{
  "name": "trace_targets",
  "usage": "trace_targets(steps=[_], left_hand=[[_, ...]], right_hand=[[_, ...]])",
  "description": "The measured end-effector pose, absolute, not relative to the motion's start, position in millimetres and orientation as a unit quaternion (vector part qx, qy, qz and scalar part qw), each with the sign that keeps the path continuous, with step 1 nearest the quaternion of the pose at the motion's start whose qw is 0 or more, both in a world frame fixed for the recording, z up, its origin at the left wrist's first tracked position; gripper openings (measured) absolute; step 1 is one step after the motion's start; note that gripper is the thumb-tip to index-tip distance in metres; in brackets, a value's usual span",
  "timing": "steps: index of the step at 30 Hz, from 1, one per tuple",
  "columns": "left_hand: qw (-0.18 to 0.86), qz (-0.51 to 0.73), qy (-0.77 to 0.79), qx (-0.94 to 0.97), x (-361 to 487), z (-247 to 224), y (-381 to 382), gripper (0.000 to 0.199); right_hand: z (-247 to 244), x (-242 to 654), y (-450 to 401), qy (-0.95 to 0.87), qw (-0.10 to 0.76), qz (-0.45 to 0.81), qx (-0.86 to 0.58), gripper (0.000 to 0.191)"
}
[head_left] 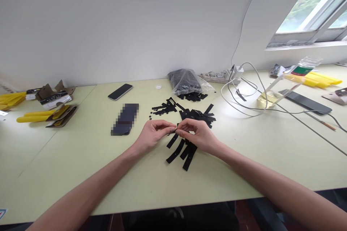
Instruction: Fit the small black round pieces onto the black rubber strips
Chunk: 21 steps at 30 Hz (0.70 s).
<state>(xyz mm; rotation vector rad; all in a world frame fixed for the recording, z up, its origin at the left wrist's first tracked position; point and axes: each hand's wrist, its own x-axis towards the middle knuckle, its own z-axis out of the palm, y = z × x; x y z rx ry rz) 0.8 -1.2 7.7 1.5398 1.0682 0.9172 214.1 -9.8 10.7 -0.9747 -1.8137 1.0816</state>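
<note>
Head view: left hand (150, 135) and right hand (199, 135) meet low over the pale counter (135, 184), thumb and index fingers of each pinched nearly together on a small dark piece (176, 129), mostly hidden, so its shape I cannot tell. Loose black strips (190, 158) fan out just below the hands; a heap of black strips (199, 115) lies right behind them. Farther back sits a clear bag (184, 81) filled with dark pieces.
</note>
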Motion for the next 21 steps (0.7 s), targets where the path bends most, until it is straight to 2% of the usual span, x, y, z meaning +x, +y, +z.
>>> trace_targets(steps=[8, 21], left_hand=[[0.571, 0.389, 0.435, 0.578, 1, 4, 0, 0.029], [0.554, 0.371, 0.443, 0.599, 2, 11, -3, 0.033]], right_hand=[[7, 213, -8, -0.71, 0.41, 0.422, -0.387, 0.017], [2, 213, -9, -0.74, 0.408, 0.36, -0.397, 0.012]])
